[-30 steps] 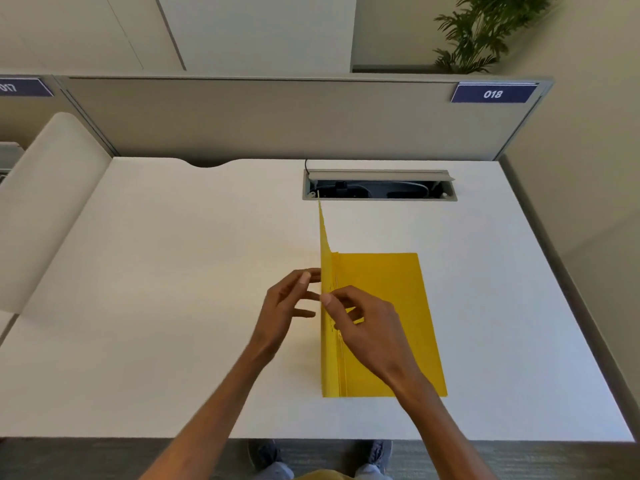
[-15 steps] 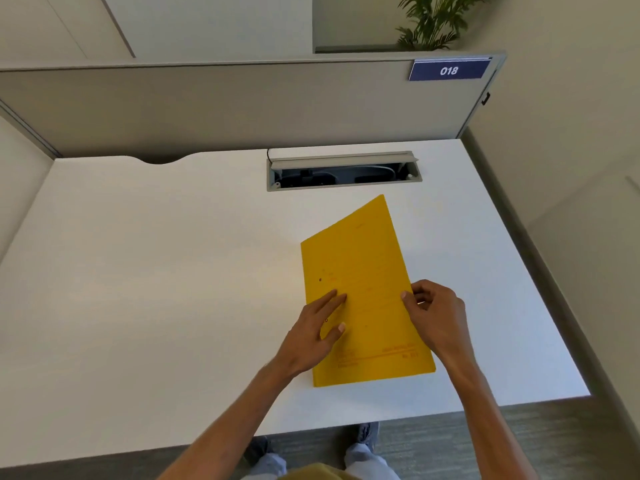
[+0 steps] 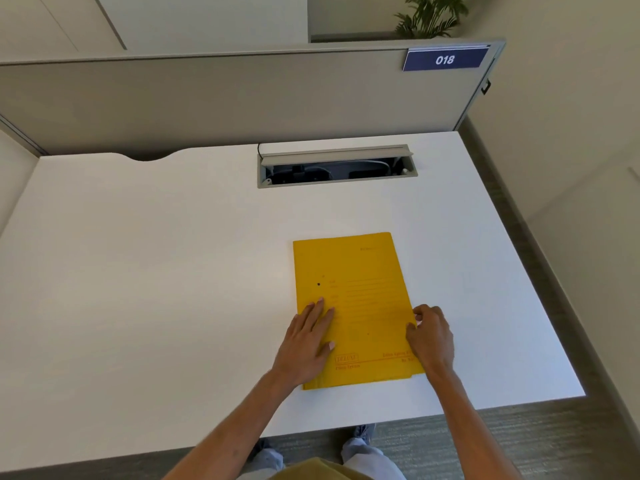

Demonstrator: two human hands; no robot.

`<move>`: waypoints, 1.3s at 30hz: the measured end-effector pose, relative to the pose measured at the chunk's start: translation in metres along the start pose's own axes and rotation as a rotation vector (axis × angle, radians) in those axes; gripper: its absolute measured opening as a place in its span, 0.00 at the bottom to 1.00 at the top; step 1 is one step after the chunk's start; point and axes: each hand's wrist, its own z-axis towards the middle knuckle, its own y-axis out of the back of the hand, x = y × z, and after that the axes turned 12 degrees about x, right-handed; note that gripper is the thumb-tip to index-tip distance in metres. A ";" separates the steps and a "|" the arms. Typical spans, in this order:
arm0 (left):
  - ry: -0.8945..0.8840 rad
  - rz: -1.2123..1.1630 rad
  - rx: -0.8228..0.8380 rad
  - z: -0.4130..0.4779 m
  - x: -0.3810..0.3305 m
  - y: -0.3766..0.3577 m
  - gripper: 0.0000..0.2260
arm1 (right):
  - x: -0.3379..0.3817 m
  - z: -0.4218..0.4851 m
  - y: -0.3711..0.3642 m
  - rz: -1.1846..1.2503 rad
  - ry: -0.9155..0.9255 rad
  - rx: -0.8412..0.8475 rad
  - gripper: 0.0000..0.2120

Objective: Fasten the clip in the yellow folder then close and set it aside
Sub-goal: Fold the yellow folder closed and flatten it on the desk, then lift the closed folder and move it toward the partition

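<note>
Both forearms are showing bare from the elbow down to the left hand [image 3: 304,344] and the right hand [image 3: 431,337], with no sleeves, watch, rings or bands on them. The fingernails are looking short and plain. Below the arms, the person is wearing an olive-tan top [image 3: 322,470], light blue-grey trousers [image 3: 363,457] and grey shoes [image 3: 365,432], the second shoe showing only partly behind the left forearm.

The white desk [image 3: 173,271] carries the closed yellow folder [image 3: 353,289], lying flat.
</note>
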 end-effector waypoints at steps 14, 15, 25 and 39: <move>0.077 0.091 -0.168 -0.003 -0.009 -0.018 0.31 | 0.000 -0.007 -0.048 -0.362 0.575 0.049 0.27; 0.115 0.046 -0.208 -0.004 -0.015 -0.020 0.31 | -0.003 -0.004 -0.046 -0.349 0.568 0.045 0.28; 0.340 -0.550 -0.418 0.011 -0.053 -0.009 0.30 | -0.004 -0.002 -0.049 -0.259 0.476 0.048 0.28; 0.116 -1.321 -0.367 -0.001 -0.021 0.024 0.25 | 0.019 0.000 -0.047 0.031 0.372 0.090 0.32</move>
